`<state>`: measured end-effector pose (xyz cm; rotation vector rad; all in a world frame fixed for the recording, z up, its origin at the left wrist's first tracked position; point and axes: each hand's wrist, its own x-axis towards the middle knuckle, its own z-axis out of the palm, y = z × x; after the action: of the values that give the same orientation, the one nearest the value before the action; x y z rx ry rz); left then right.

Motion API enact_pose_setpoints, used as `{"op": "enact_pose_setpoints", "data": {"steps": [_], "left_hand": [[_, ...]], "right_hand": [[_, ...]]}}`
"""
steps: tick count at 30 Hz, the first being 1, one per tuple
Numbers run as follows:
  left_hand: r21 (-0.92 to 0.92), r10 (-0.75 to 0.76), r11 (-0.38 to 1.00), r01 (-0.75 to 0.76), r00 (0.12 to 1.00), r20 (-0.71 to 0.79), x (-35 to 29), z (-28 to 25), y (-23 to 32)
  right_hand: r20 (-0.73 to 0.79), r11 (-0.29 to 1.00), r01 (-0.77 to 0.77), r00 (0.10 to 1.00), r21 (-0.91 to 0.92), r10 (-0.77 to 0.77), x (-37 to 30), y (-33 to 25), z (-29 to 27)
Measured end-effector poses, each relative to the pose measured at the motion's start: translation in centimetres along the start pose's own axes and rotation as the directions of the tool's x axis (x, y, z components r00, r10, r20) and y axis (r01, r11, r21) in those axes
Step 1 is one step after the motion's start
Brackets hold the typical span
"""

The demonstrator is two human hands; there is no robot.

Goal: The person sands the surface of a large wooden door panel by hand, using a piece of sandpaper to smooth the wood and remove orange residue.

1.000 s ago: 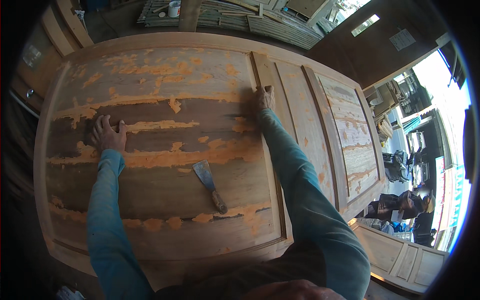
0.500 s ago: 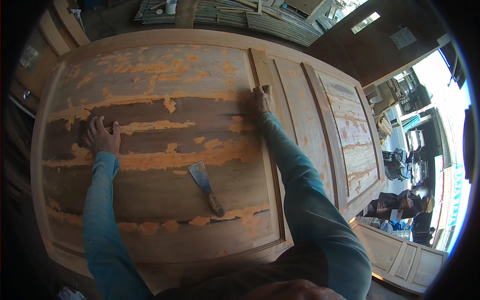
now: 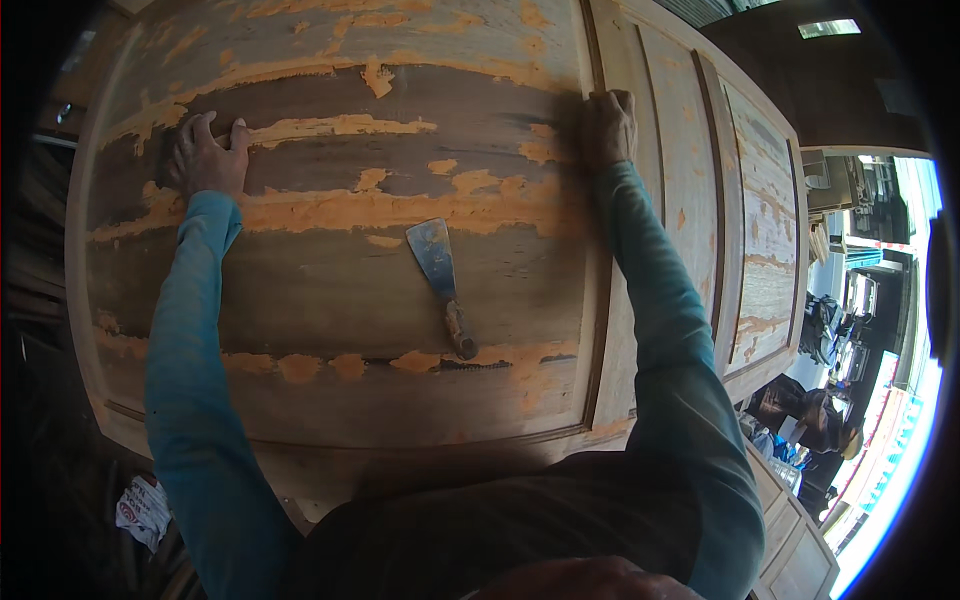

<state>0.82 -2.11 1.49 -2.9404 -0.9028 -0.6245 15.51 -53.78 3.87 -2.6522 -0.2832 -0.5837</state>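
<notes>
across the upper frame my left hand (image 3: pixel 207 155) and right hand (image 3: pixel 608 128) press flat, holding nothing, on the heavy, stiff door (image 3: pixel 330 300); grip its edges.

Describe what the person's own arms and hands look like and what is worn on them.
Both arms are covered by long, close-fitting teal-blue fabric sleeves, the left sleeve and the right sleeve, each ending at the wrist. The left hand and right hand are bare: no gloves, and no rings or watch visible.

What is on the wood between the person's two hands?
Head view: between left hand and right hand lies dark wooden door panel with orange filler streaks; the metal putty knife sits lower.
</notes>
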Motion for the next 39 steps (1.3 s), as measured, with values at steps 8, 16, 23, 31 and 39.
{"op": "enact_pose_setpoints", "data": {"steps": [8, 16, 23, 31, 39], "left_hand": [[-0.03, -0.047, 0.998, 0.049, 0.997, 0.058, -0.1, -0.8, 0.1], [-0.008, -0.035, 0.999, 0.035, 0.998, 0.053, -0.4, -1.1, 1.4], [-0.016, -0.022, 1.0, 0.023, 0.998, 0.061, 0.0, -1.4, 1.6], [-0.003, -0.015, 1.0, 0.015, 0.999, 0.043, -0.7, -1.1, 0.8], [0.011, 0.013, 1.0, -0.013, 1.0, 0.024, 0.3, -0.2, 0.4]], "right_hand": [[-0.067, 0.998, 0.059, 0.996, -0.035, -0.061, -4.6, -0.6, -0.6], [-0.028, 1.0, -0.002, 1.0, 0.006, 0.002, -4.9, -0.6, -1.9], [0.025, 0.992, -0.101, 0.994, -0.077, 0.103, 0.7, -1.0, 0.3], [0.076, 0.998, -0.062, 0.995, -0.007, 0.062, -17.0, -3.5, -9.0], [0.034, 0.985, -0.147, 0.988, -0.088, 0.15, 3.0, -1.5, 0.7]]}}
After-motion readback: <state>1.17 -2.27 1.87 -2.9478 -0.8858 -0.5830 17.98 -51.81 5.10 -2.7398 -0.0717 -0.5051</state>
